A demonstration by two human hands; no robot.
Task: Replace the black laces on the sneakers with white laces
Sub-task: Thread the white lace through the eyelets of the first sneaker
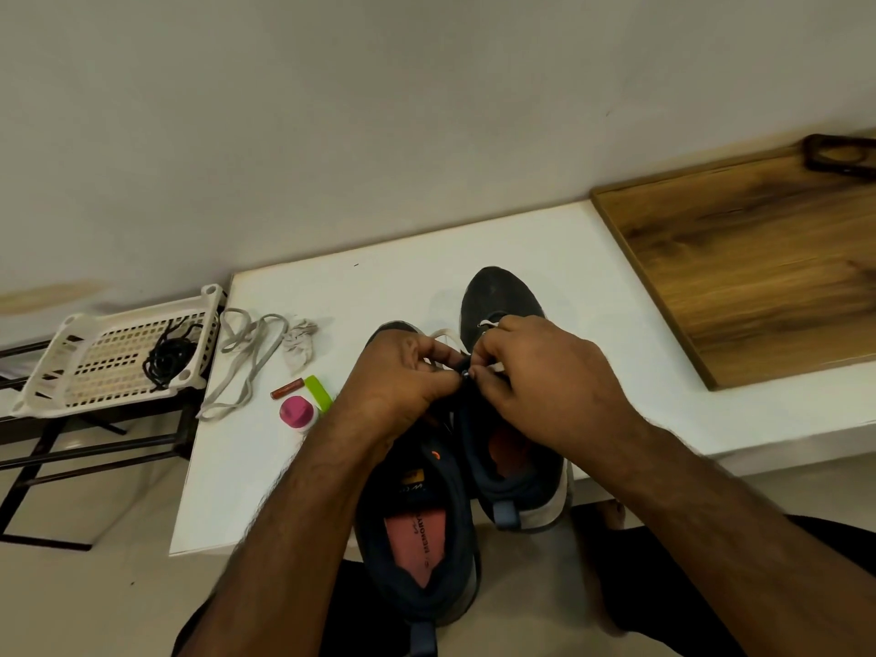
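1. I take the right sneaker [502, 372] as my landmark: it stands on the white table [545, 248], toe away from me, heel toward me, so its long axis runs straight out from my body.
2. My left hand [403, 377] and right hand [535, 377] meet over its eyelet rows, both pinched on the white lace [445, 335], which loops up just beyond the fingers.
3. The left sneaker [422, 523] lies touching its left side, nearer me.
4. Left of the landmark a second white lace [246, 362] lies loose on the table; further left, black laces [170, 358] sit in a white basket [61, 372].
5. I judge the next thread runs across the tongue; both hands are equally close.
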